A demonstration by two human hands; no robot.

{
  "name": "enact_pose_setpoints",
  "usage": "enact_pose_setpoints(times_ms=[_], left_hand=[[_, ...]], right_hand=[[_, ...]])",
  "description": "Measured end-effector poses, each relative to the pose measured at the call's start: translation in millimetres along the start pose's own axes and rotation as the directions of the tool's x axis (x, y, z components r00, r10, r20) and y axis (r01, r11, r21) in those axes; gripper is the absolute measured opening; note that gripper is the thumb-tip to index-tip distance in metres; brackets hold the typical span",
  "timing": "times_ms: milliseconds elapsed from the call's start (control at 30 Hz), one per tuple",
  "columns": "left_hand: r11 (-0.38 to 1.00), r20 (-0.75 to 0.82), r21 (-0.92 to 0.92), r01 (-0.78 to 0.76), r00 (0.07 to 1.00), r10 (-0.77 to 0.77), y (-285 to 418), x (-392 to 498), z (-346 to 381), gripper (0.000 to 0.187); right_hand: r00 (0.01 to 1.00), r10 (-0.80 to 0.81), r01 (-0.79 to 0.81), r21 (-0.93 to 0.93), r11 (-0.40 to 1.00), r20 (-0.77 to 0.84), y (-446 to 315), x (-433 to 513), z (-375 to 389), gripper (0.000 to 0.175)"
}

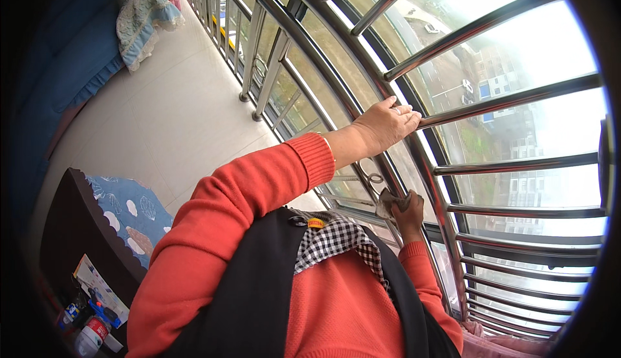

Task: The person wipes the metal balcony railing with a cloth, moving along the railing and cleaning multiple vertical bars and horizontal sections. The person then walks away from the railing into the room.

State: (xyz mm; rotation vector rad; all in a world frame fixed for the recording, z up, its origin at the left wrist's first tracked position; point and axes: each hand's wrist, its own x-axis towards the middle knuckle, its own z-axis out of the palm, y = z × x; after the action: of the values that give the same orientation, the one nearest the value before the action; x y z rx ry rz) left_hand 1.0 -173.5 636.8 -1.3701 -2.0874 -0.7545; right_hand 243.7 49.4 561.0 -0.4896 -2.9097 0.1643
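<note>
My left hand [386,126] lies over the upper rail [439,193] of a shiny metal window guard, palm down, with the fingers bent over its outer side. There is a ring on one finger and a bracelet at the wrist. Lower down, my right hand [411,215] grips a crumpled greyish-brown cloth [387,204] against the handrail [335,77] of the metal railing. Part of the cloth is hidden behind my fingers. Beside the cloth, a curled metal ornament [374,178] sits on the railing.
Metal bars [504,104] cross the window on the right; buildings and a road show outside. Pale floor tiles [165,100] lie to the left, beside a blue-covered piece of furniture [73,52]. A dark cabinet [73,222] at lower left bears a patterned cloth [128,212] and a plastic bottle [92,334].
</note>
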Motion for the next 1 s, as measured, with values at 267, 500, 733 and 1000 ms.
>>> enact_pose_setpoints(times_ms=[267, 500, 733, 1000], left_hand=[[0.999, 0.066, -0.038, -0.022, 0.998, 0.024, -5, 6, -2, 0.038], [0.995, 0.065, -0.096, -0.03, 0.997, 0.037, -20, -1, -1, 0.037], [0.936, -0.005, -0.305, -0.173, 0.984, 0.181, -52, -25, -6, 0.043], [0.964, 0.034, -0.1, 0.245, 0.969, -0.243, -170, -82, -24, 0.046]], right_hand=[[0.997, -0.059, 0.059, -0.003, 0.998, 0.047, -37, 47, 25, 0.071], [0.992, -0.126, 0.118, -0.193, 0.974, -0.029, -191, 166, 77, 0.059], [0.993, -0.117, 0.115, -0.061, 0.991, -0.021, -286, 243, 97, 0.054], [0.972, -0.233, 0.228, 0.161, 0.96, 0.014, -295, 265, 108, 0.029]])
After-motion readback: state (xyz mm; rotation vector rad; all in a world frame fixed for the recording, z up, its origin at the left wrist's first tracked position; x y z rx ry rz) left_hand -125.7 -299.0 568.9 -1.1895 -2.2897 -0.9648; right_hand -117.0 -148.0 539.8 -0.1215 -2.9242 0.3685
